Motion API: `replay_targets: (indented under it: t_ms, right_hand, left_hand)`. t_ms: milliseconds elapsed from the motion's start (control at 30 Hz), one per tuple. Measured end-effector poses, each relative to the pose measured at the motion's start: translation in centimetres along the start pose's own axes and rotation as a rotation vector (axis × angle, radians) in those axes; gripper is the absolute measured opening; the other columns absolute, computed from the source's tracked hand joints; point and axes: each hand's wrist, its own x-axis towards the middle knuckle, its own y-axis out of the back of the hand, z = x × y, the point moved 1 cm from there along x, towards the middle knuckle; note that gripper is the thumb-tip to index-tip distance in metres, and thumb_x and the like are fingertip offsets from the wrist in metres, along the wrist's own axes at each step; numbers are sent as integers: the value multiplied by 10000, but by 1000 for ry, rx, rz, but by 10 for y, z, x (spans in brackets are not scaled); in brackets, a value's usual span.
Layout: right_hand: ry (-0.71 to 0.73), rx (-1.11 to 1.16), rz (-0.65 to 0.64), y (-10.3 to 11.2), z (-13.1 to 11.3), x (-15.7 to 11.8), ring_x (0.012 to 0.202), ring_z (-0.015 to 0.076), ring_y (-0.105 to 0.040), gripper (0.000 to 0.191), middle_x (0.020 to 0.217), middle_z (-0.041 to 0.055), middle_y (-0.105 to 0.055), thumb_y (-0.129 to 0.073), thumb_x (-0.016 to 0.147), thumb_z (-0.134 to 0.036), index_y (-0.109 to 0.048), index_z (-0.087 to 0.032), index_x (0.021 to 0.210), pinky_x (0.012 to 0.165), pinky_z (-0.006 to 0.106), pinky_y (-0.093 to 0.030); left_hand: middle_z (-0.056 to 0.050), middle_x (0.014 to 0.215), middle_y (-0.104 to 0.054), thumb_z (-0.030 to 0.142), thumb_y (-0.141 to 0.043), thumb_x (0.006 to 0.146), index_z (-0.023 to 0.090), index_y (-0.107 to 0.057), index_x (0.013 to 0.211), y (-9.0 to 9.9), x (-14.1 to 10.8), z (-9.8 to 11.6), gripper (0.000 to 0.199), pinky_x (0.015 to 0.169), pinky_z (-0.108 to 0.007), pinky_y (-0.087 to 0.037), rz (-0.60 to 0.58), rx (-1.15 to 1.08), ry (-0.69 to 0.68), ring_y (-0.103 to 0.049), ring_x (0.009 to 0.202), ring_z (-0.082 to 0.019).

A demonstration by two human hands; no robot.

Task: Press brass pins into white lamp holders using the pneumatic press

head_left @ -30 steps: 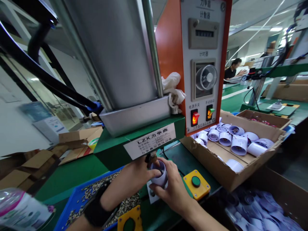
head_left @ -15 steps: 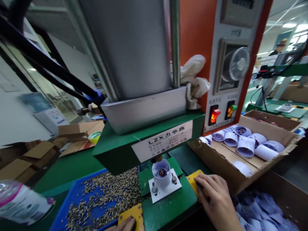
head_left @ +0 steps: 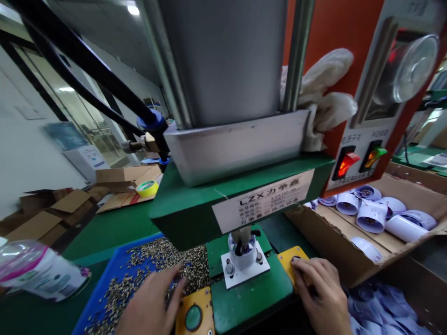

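Note:
My left hand (head_left: 152, 298), thumb and forefinger apart, is over the right side of a blue tray (head_left: 101, 288) of small brass-coloured metal pieces (head_left: 195, 260). Beside it is a yellow button box (head_left: 195, 311) with a green push button, untouched. My right hand (head_left: 321, 291) has its fingers curled over a second yellow button box (head_left: 292, 253), fingertips at its button. Between the boxes, a white plastic cup (head_left: 243, 256) sits upright on a white bolted plate (head_left: 232, 281). The ram (head_left: 241, 235) of a green press (head_left: 195, 228) reaches down into it.
An orange control box (head_left: 328, 83) with two lit switches stands right of the press. Behind my right hand is a carton (head_left: 335, 260) of white cups; more white parts (head_left: 387, 302) lie below. At left are a plastic jar (head_left: 45, 274), yellow tape (head_left: 146, 188) and cardboard boxes (head_left: 52, 214).
My left hand has left its yellow button box and moved up over the metal pieces. The ram has come down into the cup. My right hand stays on its box; the view has shifted.

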Motion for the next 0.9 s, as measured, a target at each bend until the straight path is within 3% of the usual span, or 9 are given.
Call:
replay_targets:
  t_ms: [100, 200, 333, 500, 667, 733, 800, 867, 900]
  right_hand:
    - [-41, -4, 32, -3, -3, -2, 877, 203, -583, 153, 950, 53, -652, -544, 935, -222, -588, -217, 1081, 800, 360, -441]
    - [-92, -50, 65, -5, -4, -4, 956, 223, -579, 228, 1039, 91, -614, -533, 942, -267, -549, -190, 1156, 834, 373, -451]
    - [-119, -75, 45, -9, -1, -10, 969, 228, -583, 251, 1057, 86, -608, -519, 951, -312, -533, -206, 1177, 846, 383, -455]
    - [-138, -89, 17, -6, 0, -8, 979, 233, -582, 251, 1066, 84, -608, -513, 945, -314, -534, -215, 1175, 838, 389, -460]
    - [-213, 132, 23, 4, -36, 33, 1047, 196, -585, 275, 1141, 71, -586, -543, 917, -256, -532, -253, 1192, 865, 323, -497]
    - [-256, 349, -75, 0, -57, 58, 1153, 208, -561, 417, 1259, 89, -555, -558, 906, -267, -450, -259, 1309, 949, 348, -492]
    - [-272, 562, -268, -10, -76, 83, 1216, 228, -542, 630, 1347, 101, -528, -612, 856, -264, -329, -259, 1418, 994, 380, -483]
    - [-313, 728, -404, -21, -90, 101, 1137, 223, -599, 704, 1283, 83, -590, -649, 791, -231, -329, -255, 1417, 935, 358, -519]
    - [-350, 798, -405, -26, -94, 107, 1062, 209, -632, 673, 1212, 67, -628, -650, 770, -217, -369, -247, 1381, 885, 333, -538]
  left_hand:
    - [-151, 1119, -692, 400, -377, 927, 149, -640, 1119, 7, 39, 0, 411, 918, -477, -487, -216, 119, 38, -635, 1051, -336]
    - [-141, 975, -714, 359, -364, 931, 171, -650, 921, 4, 55, 16, 342, 792, -419, -491, -385, 102, 5, -666, 915, -316]
    - [-112, 983, -702, 300, -372, 932, 191, -623, 898, -1, 53, 39, 276, 761, -338, -455, -373, 36, -60, -652, 904, -250]
    - [-94, 1022, -696, 193, -329, 926, 215, -612, 936, -13, 49, 43, 284, 788, -327, -437, -333, -46, -91, -647, 929, -225]
    - [-95, 1023, -697, 159, -331, 908, 208, -605, 933, -16, 48, 44, 280, 791, -324, -438, -296, -101, -105, -643, 934, -226]
    - [-84, 1004, -705, 163, -344, 905, 211, -612, 907, -13, 47, 47, 272, 787, -307, -438, -292, -119, -104, -646, 919, -210]
    - [-68, 997, -717, 176, -358, 908, 217, -631, 896, -9, 48, 49, 277, 787, -293, -440, -295, -135, -98, -652, 905, -194]
    - [-59, 998, -726, 186, -357, 914, 223, -652, 902, -7, 48, 51, 297, 787, -291, -447, -297, -145, -76, -658, 894, -189]
    - [-57, 999, -729, 189, -354, 916, 226, -660, 910, -6, 48, 52, 308, 790, -293, -449, -296, -148, -63, -660, 894, -189]
